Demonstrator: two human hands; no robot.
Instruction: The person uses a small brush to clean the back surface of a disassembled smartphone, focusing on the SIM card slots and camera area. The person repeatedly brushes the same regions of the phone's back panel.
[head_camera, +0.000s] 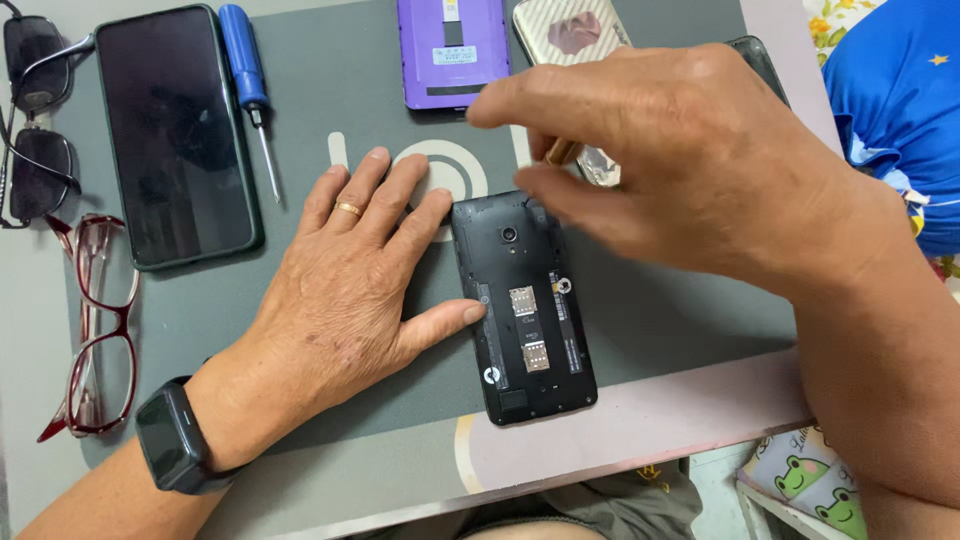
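My left hand (345, 290) lay spread flat, steadying the opened black phone (525, 310). My right hand (690, 170) pinched a slim brass-tipped tool (562, 152); next called for careful aim, I judged.

Matt black plastic on the opened phone (527, 310), with small bright metal card slots set in it. Smooth grey rubbery mat (350, 90), dull finish. Glossy dark glass on the larger phone (175, 135). Shiny purple plastic back cover (452, 50); pale, ribbed, slightly pearly case (570, 35). Blue plastic handle and thin steel shaft on the screwdriver (248, 85). Glossy red plastic spectacles (95, 330). Polished gold ring (349, 209). Matt black watch (172, 440).
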